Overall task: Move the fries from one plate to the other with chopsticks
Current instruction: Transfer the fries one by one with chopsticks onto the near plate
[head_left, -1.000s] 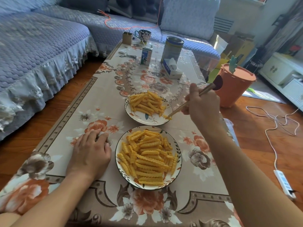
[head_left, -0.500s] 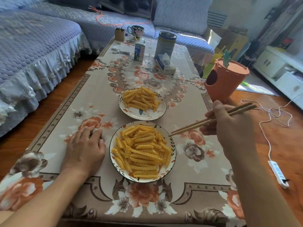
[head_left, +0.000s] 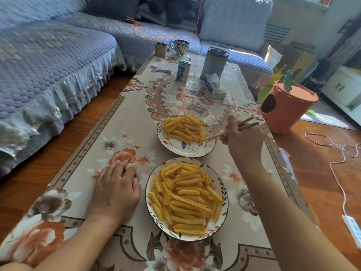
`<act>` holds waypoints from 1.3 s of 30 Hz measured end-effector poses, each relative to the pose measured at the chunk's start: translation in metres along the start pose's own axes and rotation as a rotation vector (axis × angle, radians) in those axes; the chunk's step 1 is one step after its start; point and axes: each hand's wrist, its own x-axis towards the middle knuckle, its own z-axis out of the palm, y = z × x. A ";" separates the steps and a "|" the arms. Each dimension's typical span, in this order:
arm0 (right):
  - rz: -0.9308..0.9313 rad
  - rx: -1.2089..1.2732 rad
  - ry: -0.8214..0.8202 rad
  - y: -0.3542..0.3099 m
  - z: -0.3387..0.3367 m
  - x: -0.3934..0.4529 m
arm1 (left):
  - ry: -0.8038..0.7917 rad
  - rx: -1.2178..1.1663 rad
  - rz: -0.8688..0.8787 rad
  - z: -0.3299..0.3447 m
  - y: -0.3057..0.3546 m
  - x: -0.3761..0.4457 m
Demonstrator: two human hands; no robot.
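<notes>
Back from beside the near plate (head_left: 224,204), the right hand (head_left: 244,141) reaches chopsticks (head_left: 220,134) to the far plate (head_left: 187,151), tips together at a fry (head_left: 201,140) on the pile's right edge; left hand (head_left: 115,190) lies flat, bracing on the desk (head_left: 125,122)

A low desk (head_left: 125,122) under a floral cloth stands on a reddish wood floor (head_left: 322,173). A quilted blue-grey sofa (head_left: 48,65) wraps around its far and left sides. Sunlight falls from the right, perhaps through a window.
</notes>
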 end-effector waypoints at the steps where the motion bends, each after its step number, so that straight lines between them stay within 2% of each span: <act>1: -0.033 -0.026 -0.007 0.001 0.005 -0.001 | 0.005 0.002 0.001 0.000 0.000 0.000; 4: -0.126 -0.074 -0.020 0.005 0.016 -0.006 | -0.002 0.006 -0.004 0.000 -0.001 0.001; 8: -0.150 -0.108 0.006 0.012 0.014 -0.008 | -0.020 0.005 -0.009 0.001 -0.002 0.000; 17: -0.057 0.094 0.063 -0.003 -0.034 -0.011 | -0.004 -0.008 -0.006 0.001 -0.001 0.001; 20: 0.024 0.232 0.058 -0.018 -0.055 -0.020 | -0.013 -0.010 -0.019 0.003 0.000 0.002; 26: 0.209 0.466 -0.084 -0.038 -0.096 -0.060 | -0.046 -0.010 -0.020 -0.005 0.003 -0.002; 32: 0.220 0.399 -0.313 -0.026 -0.101 -0.077 | -0.034 -0.005 -0.006 -0.008 0.006 -0.002; 35: 0.218 0.366 -0.333 -0.022 -0.107 -0.073 | -0.046 0.013 0.001 -0.008 0.007 -0.004; 39: 0.225 0.410 -0.247 -0.017 -0.115 -0.060 | -0.057 0.017 0.000 -0.010 0.006 -0.004</act>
